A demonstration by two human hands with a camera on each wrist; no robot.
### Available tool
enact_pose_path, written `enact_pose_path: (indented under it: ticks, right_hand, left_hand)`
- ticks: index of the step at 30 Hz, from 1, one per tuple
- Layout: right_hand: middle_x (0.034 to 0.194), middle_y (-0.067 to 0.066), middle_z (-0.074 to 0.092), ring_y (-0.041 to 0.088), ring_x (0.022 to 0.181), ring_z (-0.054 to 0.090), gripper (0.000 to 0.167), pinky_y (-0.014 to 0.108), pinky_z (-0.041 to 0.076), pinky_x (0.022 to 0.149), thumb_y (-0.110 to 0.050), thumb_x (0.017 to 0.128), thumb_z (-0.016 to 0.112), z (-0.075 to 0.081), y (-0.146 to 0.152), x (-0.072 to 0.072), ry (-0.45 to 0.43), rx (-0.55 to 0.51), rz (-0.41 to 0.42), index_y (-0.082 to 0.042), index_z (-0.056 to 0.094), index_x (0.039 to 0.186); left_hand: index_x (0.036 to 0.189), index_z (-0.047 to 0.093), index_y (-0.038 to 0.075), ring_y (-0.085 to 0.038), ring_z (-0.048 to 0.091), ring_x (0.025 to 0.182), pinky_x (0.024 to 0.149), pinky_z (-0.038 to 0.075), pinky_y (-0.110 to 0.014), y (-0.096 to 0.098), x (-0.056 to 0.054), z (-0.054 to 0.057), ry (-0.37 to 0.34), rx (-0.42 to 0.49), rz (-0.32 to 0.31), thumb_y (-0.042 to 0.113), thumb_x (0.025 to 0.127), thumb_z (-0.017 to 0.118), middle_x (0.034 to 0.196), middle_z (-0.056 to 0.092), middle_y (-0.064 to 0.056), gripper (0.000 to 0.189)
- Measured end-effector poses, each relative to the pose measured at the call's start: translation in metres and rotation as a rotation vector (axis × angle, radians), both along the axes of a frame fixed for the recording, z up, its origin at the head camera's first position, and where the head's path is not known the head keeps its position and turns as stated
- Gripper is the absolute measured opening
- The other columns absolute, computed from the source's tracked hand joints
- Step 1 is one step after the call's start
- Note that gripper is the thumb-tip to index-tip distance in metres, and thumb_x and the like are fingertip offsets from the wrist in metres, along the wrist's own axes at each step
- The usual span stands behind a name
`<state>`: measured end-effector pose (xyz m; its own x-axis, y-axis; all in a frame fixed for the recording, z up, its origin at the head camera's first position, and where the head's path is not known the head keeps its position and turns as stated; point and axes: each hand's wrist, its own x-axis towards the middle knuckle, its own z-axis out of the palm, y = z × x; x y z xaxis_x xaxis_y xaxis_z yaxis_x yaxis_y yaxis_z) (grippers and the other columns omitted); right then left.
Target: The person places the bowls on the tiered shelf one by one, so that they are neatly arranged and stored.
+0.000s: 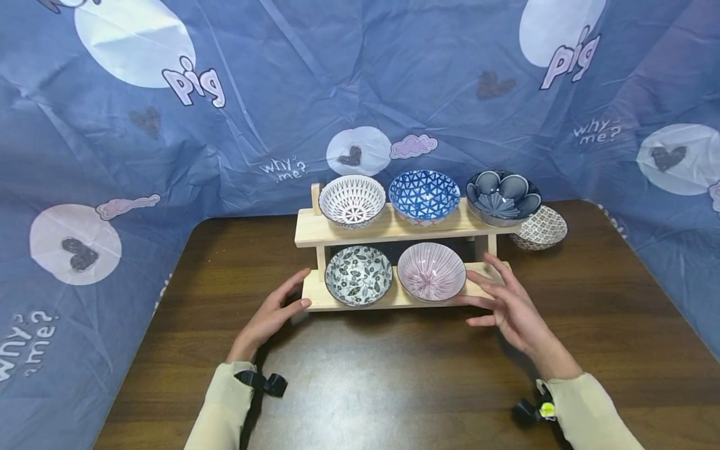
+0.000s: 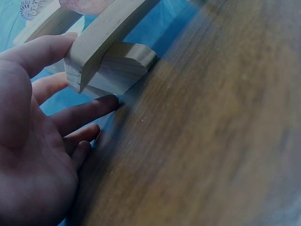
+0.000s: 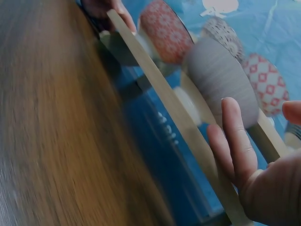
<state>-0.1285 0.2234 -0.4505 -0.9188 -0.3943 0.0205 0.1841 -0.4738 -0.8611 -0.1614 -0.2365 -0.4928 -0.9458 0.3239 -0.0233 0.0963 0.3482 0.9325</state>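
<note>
A two-tier wooden rack [image 1: 337, 234] stands on the table with bowls along it. My left hand [image 1: 275, 312] is at the left end of the lower board; in the left wrist view the hand [image 2: 37, 127] has its thumb and a finger against the board's end, the other fingers extended. My right hand [image 1: 512, 309] is at the lower board's right part, fingers spread beside a pink-striped bowl [image 1: 431, 272]. In the right wrist view the fingers [image 3: 237, 136] overlap board and bowl; firm contact is unclear. A leaf-patterned bowl [image 1: 359, 275] sits left of the striped one.
The upper tier bears a black-and-white bowl [image 1: 352, 200], a blue triangle-patterned bowl [image 1: 424, 195] and a dark floral bowl [image 1: 503, 197]. Another patterned bowl [image 1: 542, 228] stands behind the rack's right end. A blue printed cloth [image 1: 253, 94] surrounds the brown table [image 1: 360, 375].
</note>
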Motion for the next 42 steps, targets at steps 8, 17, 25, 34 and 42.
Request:
enact_pose_path:
  ticks: [8,17,25,34,42]
  right_hand:
    - [0.127,-0.002,0.069,0.024,0.106,0.074,0.042,0.039,0.061,0.073,-0.006,0.108,0.032,0.001,0.025,0.0,0.019,0.0,-0.072,-0.027,0.027,0.145]
    - [0.124,0.005,0.072,0.028,0.104,0.074,0.039,0.043,0.061,0.074,-0.002,0.108,0.03,-0.002,0.053,-0.001,0.033,-0.109,-0.134,-0.022,0.036,0.14]
    - [0.12,0.01,0.073,0.032,0.102,0.074,0.036,0.047,0.061,0.073,-0.002,0.108,0.03,-0.009,0.077,-0.006,0.001,-0.202,-0.214,-0.019,0.043,0.136]
    - [0.107,0.012,0.074,0.036,0.096,0.075,0.032,0.05,0.06,0.074,-0.001,0.106,0.036,-0.018,0.096,-0.02,-0.092,-0.258,-0.296,-0.019,0.037,0.132]
    - [0.106,0.01,0.062,0.038,0.09,0.075,0.038,0.051,0.06,0.074,-0.004,0.105,0.042,-0.023,0.108,-0.033,-0.194,-0.251,-0.364,-0.024,0.026,0.132]
  left_hand:
    - [0.156,0.035,0.015,-0.037,0.042,0.141,0.113,0.034,-0.054,-0.001,0.0,-0.001,-0.003,0.003,0.003,0.018,0.098,0.062,0.155,0.044,-0.02,0.064]
    - [0.156,0.035,0.014,-0.037,0.043,0.14,0.112,0.034,-0.052,0.0,0.0,-0.001,0.005,0.011,-0.002,0.017,0.098,0.062,0.154,0.045,-0.021,0.065]
    - [0.156,0.035,0.014,-0.037,0.043,0.14,0.111,0.036,-0.051,0.0,0.0,-0.001,0.006,0.014,-0.002,0.017,0.098,0.063,0.153,0.046,-0.02,0.065]
    - [0.156,0.035,0.015,-0.036,0.043,0.139,0.109,0.038,-0.043,0.0,0.001,0.0,-0.006,0.009,-0.002,0.018,0.098,0.063,0.153,0.047,-0.02,0.065]
    - [0.156,0.035,0.015,-0.035,0.044,0.139,0.11,0.038,-0.045,0.0,0.001,0.0,-0.006,0.011,-0.001,0.018,0.098,0.063,0.152,0.047,-0.02,0.065]
